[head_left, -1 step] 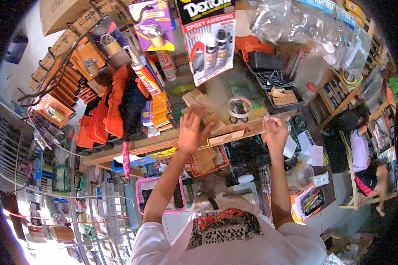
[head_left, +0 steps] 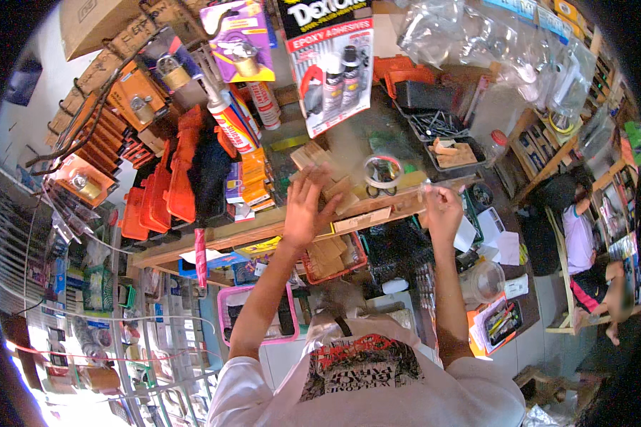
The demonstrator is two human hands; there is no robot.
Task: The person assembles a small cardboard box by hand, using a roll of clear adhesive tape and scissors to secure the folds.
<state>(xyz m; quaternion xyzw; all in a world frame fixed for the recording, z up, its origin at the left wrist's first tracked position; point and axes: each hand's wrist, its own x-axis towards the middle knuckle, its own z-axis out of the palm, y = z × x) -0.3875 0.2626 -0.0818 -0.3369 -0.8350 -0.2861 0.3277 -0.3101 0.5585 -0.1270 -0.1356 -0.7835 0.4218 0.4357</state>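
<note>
Where the left hand lies: brown rectangular blocks, fingers spread.
Right hand: fingers curled, contents impossible to tell.

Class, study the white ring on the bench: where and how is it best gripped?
Probably pinch the right rim of the white ring from the right: its curved edge looks free there, while dark loops crowd its near side.

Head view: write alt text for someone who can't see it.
A person's spread left hand is over brown blocks at a cluttered wooden counter, while the right hand has its fingers bent together near the front edge; whether it holds anything is unclear. Around them are hanging padlocks, orange plastic cases and dark nails or screws.
</note>
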